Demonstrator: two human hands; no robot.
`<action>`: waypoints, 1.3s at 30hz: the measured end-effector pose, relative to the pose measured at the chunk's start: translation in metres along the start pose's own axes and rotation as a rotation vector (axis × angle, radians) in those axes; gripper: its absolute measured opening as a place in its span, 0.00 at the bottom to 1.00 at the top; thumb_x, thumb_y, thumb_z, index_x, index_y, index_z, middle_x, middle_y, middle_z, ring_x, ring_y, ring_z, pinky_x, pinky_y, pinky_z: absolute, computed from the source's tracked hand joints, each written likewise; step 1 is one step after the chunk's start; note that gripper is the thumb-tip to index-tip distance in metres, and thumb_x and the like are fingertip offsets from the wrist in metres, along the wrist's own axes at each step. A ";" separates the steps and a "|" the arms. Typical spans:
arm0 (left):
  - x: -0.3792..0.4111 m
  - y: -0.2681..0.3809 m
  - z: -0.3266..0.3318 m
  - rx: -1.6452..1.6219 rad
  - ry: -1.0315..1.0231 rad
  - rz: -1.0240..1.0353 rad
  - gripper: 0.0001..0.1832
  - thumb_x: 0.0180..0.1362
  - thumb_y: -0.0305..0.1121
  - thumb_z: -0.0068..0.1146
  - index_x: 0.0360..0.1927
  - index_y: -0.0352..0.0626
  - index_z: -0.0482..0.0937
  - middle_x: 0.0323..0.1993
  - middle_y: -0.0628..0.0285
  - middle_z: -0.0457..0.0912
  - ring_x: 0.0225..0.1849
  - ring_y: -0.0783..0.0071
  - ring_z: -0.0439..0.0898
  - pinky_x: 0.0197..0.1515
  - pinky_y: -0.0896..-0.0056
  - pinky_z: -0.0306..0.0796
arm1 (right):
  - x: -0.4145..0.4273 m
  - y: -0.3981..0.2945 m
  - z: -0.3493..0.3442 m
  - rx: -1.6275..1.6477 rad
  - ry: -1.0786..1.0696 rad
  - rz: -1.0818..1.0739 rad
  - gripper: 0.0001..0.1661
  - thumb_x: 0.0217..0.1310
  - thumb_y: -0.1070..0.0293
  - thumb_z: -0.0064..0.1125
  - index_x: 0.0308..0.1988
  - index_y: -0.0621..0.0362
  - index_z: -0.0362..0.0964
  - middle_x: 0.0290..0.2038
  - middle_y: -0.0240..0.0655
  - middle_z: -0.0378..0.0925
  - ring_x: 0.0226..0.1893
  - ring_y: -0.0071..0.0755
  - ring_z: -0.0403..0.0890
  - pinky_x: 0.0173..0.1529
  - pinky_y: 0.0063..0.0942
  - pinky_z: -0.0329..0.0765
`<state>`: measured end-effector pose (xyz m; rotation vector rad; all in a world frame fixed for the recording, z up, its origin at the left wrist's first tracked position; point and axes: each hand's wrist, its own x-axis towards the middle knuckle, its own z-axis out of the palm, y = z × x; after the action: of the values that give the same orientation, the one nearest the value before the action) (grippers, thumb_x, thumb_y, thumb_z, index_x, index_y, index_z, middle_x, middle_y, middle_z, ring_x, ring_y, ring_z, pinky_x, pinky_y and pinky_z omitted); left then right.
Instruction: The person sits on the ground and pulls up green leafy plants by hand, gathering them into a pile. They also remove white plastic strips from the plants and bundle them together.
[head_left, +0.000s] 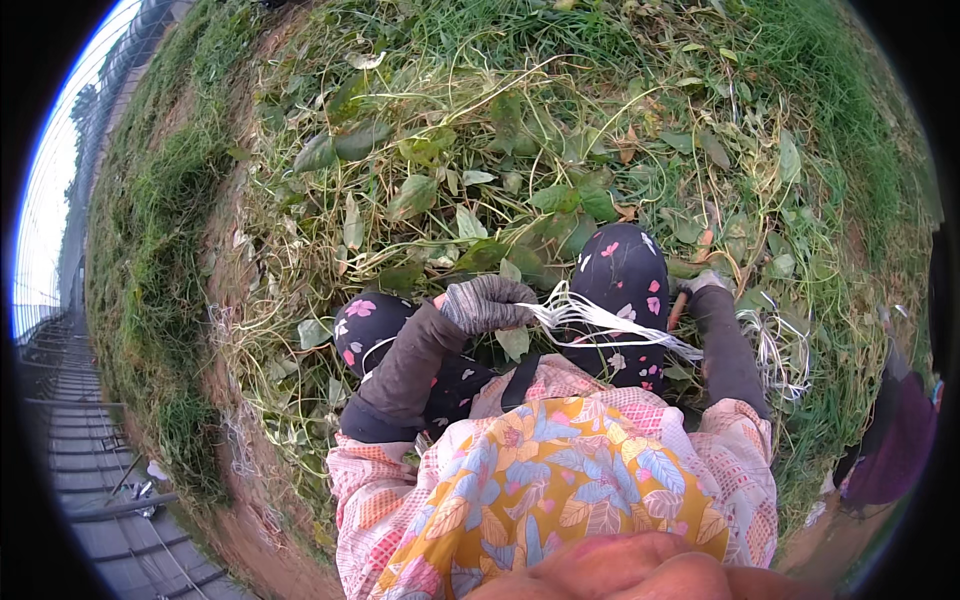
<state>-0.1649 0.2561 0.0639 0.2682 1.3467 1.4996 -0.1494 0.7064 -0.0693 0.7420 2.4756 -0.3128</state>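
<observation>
My left hand (491, 304), in a grey knitted glove, is closed around one end of a bundle of white plastic strips (600, 326). The strips fan out over my right thigh and their far end lies near my right forearm. Beside my right knee, my right hand (706, 282) wears a pale glove and reaches down to the plants. A reddish-brown stick or handle (677, 311) shows under this hand, seemingly in its grasp, and its full length is hidden. Cut leafy vines (465, 202) lie tangled in front of my knees.
More white strips (780, 349) lie on the vines at my right. Tall grass (855, 112) borders that side. Another person (885, 442) in dark purple clothing is at the right rim. A bare soil strip (232, 360), weeds, and dark sheeting (112, 480) lie to the left.
</observation>
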 end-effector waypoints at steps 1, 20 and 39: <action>0.005 -0.001 -0.001 -0.008 -0.005 -0.009 0.18 0.55 0.31 0.57 0.49 0.36 0.75 0.44 0.60 0.79 0.45 0.76 0.76 0.47 0.75 0.69 | -0.001 0.000 0.004 0.018 0.010 0.021 0.27 0.42 0.51 0.64 0.37 0.62 0.77 0.35 0.49 0.78 0.37 0.48 0.80 0.43 0.38 0.73; 0.080 0.006 -0.015 0.006 -0.136 -0.075 0.16 0.57 0.34 0.56 0.47 0.35 0.75 0.39 0.64 0.80 0.40 0.79 0.76 0.45 0.77 0.70 | -0.036 -0.039 -0.066 0.878 0.511 -0.402 0.36 0.49 0.74 0.56 0.60 0.62 0.55 0.49 0.43 0.70 0.41 0.31 0.74 0.49 0.25 0.70; 0.090 -0.008 -0.021 -0.051 -0.073 -0.133 0.15 0.56 0.28 0.55 0.48 0.37 0.75 0.39 0.63 0.80 0.40 0.79 0.76 0.45 0.75 0.70 | 0.244 0.009 -0.121 2.317 0.108 0.102 0.19 0.56 0.51 0.57 0.33 0.52 0.60 0.16 0.26 0.59 0.11 0.21 0.59 0.13 0.21 0.58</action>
<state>-0.2141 0.3137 0.0098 0.1955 1.2425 1.3976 -0.3681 0.8649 -0.1039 1.4059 0.9250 -3.0728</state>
